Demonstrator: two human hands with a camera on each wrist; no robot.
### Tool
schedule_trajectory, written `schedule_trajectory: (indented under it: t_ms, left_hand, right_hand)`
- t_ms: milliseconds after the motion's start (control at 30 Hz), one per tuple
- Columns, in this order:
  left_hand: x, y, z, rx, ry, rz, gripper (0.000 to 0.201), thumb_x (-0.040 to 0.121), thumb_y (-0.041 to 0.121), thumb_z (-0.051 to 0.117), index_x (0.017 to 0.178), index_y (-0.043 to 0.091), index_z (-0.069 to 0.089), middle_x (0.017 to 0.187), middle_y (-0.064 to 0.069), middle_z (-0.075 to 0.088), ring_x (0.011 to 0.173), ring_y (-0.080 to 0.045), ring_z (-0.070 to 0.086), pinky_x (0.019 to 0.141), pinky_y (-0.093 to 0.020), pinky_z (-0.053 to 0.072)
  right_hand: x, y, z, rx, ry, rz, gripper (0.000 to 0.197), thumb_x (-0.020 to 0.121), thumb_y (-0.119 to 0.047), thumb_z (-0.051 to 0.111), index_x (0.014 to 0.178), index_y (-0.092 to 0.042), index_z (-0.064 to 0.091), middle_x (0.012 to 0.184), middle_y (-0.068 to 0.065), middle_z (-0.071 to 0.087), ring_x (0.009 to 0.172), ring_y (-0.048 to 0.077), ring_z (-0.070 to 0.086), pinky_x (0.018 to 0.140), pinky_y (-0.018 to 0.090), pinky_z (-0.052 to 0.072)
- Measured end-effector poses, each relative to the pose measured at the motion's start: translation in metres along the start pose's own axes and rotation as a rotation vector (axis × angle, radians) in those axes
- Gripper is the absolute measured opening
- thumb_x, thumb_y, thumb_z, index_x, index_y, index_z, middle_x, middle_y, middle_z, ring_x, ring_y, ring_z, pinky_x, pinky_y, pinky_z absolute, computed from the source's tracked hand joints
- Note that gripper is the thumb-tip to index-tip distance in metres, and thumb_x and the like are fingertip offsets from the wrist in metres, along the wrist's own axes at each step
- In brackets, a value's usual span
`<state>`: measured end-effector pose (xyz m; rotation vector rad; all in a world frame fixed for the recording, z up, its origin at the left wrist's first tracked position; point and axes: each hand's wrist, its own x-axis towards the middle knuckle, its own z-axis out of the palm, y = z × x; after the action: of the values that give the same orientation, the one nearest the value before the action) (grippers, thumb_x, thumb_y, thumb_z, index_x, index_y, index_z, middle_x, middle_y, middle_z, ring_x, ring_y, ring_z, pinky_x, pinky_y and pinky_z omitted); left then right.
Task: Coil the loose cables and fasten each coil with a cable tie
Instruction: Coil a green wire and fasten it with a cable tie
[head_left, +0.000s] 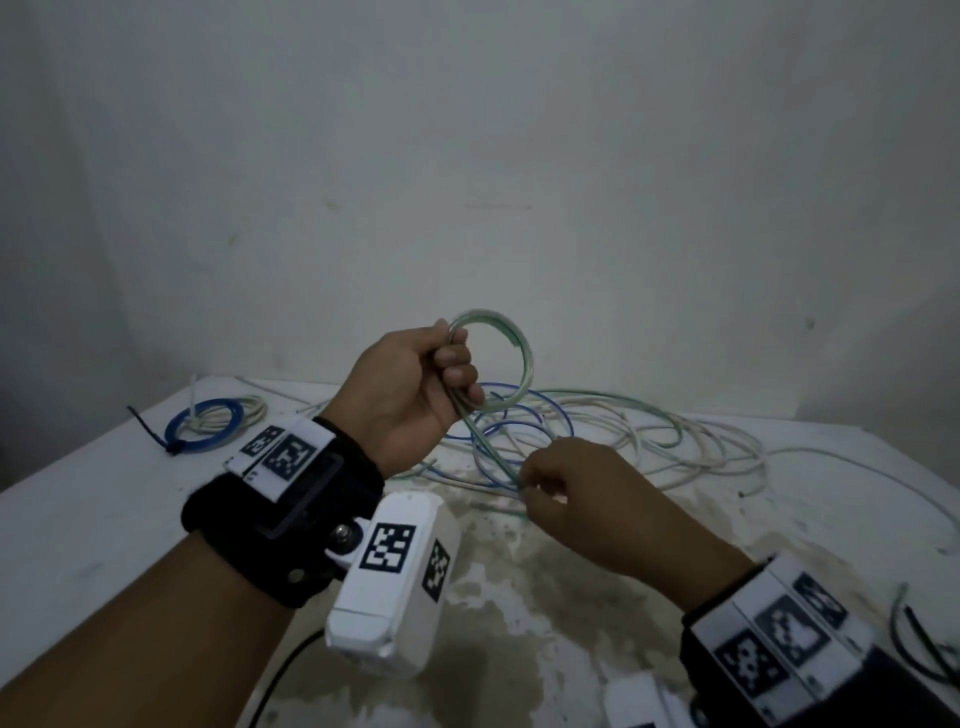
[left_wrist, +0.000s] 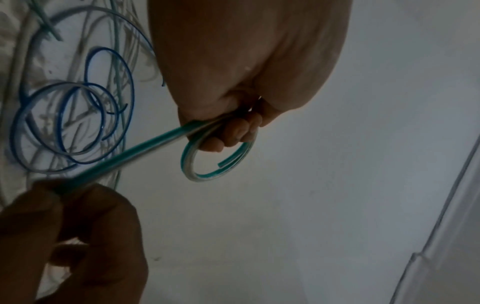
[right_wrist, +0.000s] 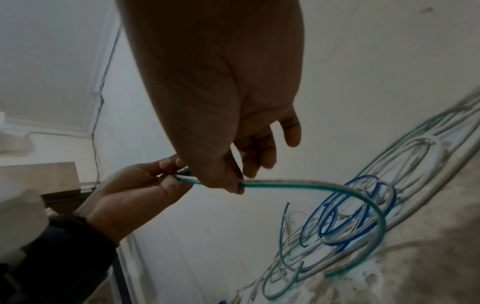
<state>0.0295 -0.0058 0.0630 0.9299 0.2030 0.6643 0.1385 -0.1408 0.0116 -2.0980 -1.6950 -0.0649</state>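
At the far left of the white table (head_left: 78, 519) lies a finished coil (head_left: 208, 421) of blue and white cable, bound with a black cable tie (head_left: 156, 434), well apart from the hands. The left hand (head_left: 410, 389) is raised above the table, its fingers (head_left: 457, 371) curled round a small loop of green-and-white cable (head_left: 522, 358) and gripping it against the palm. From that fist the cable runs down and rightward to the right hand (head_left: 587, 499), which hovers low over the table with thumb and forefinger pinching the strand; its other fingers hang loosely bent. Beyond and to the right of both hands, loose cables (head_left: 649, 431), blue, green and white, sprawl in overlapping loops across the tabletop toward its right edge. A bare wall (head_left: 519, 156) rises behind.
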Motion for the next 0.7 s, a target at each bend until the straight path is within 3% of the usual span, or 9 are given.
schedule_trajectory:
  t_ms: [67,167,233,300,367,433,500,567,700]
  left_hand:
    - [-0.004,0.001,-0.006,-0.013,-0.026,-0.014,0.028,0.101,0.019,0.033,0.077,0.012,0.046,0.059,0.004,0.039,0.047,-0.009,0.036,0.058,-0.025,0.039]
    - [-0.008,0.003,-0.012,-0.018,-0.038,0.003,0.029,0.101,0.02,0.033,0.077,0.012,0.046,0.056,0.005,0.038,0.044,-0.009,0.035,0.057,-0.025,0.041]
    - [-0.01,0.005,-0.014,-0.024,-0.027,0.01,0.028,0.102,0.021,0.034,0.079,0.01,0.047,0.051,0.007,0.033,0.041,-0.008,0.031,0.051,-0.023,0.042]
    - [-0.013,0.005,-0.015,0.002,-0.014,0.0,0.028,0.101,0.021,0.035,0.086,0.006,0.052,0.049,0.008,0.029,0.039,-0.008,0.028,0.047,-0.021,0.04]
    - [-0.016,0.004,-0.016,0.059,-0.018,-0.033,0.031,0.101,0.022,0.034,0.091,0.003,0.056,0.05,0.007,0.028,0.04,-0.008,0.028,0.047,-0.022,0.038]
    - [-0.019,0.0,-0.016,0.109,-0.047,-0.068,0.03,0.1,0.02,0.033,0.088,0.004,0.055,0.051,0.006,0.028,0.042,-0.01,0.028,0.049,-0.024,0.038]
    - [-0.022,-0.005,-0.015,0.132,-0.078,-0.093,0.027,0.099,0.019,0.033,0.082,0.008,0.052,0.051,0.005,0.031,0.042,-0.01,0.029,0.05,-0.025,0.038]
    - [-0.025,-0.011,-0.013,0.147,-0.117,-0.126,0.025,0.098,0.018,0.034,0.081,0.01,0.049,0.054,0.005,0.036,0.044,-0.009,0.03,0.053,-0.025,0.038]
    - [-0.031,-0.024,-0.012,0.15,-0.184,-0.143,0.02,0.096,0.018,0.038,0.085,0.009,0.051,0.058,0.001,0.048,0.045,-0.009,0.039,0.062,-0.028,0.033]
  right_hand:
    - [-0.001,0.004,0.002,-0.044,-0.041,0.068,0.006,0.085,-0.025,0.057,0.079,-0.025,0.058,0.068,-0.008,0.05,0.069,0.013,0.05,0.058,0.024,0.037]
    - [-0.003,0.01,0.009,-0.112,-0.129,0.181,0.019,0.089,-0.025,0.053,0.088,-0.011,0.065,0.079,0.005,0.066,0.072,0.021,0.061,0.057,0.027,0.042]
    - [-0.002,0.015,0.009,-0.026,-0.152,0.264,0.022,0.092,-0.022,0.05,0.092,-0.006,0.067,0.088,0.009,0.071,0.075,0.021,0.065,0.06,0.026,0.048]
    - [0.0,0.019,0.008,0.213,-0.124,0.37,0.016,0.092,-0.018,0.051,0.095,-0.012,0.066,0.093,0.008,0.071,0.072,0.019,0.064,0.056,0.022,0.047]
    - [0.003,0.021,0.006,0.649,-0.018,0.529,0.01,0.091,-0.019,0.055,0.093,-0.014,0.064,0.09,0.009,0.07,0.071,0.02,0.063,0.055,0.026,0.048]
    - [0.008,0.023,0.006,0.95,0.201,0.578,0.013,0.092,-0.024,0.058,0.087,-0.013,0.062,0.083,0.01,0.068,0.065,0.019,0.061,0.055,0.03,0.048]
    - [0.013,0.023,0.004,1.053,0.437,0.549,0.006,0.093,-0.016,0.057,0.089,-0.015,0.052,0.077,0.014,0.066,0.055,0.017,0.058,0.051,0.03,0.047]
    - [0.018,0.022,-0.001,1.084,0.572,0.515,0.022,0.091,-0.005,0.053,0.104,-0.02,0.041,0.072,0.013,0.067,0.052,0.019,0.057,0.051,0.031,0.048]
    - [0.026,0.021,-0.012,1.011,0.574,0.423,0.041,0.094,-0.006,0.049,0.129,-0.02,0.031,0.069,0.006,0.071,0.063,0.022,0.067,0.056,0.034,0.054]
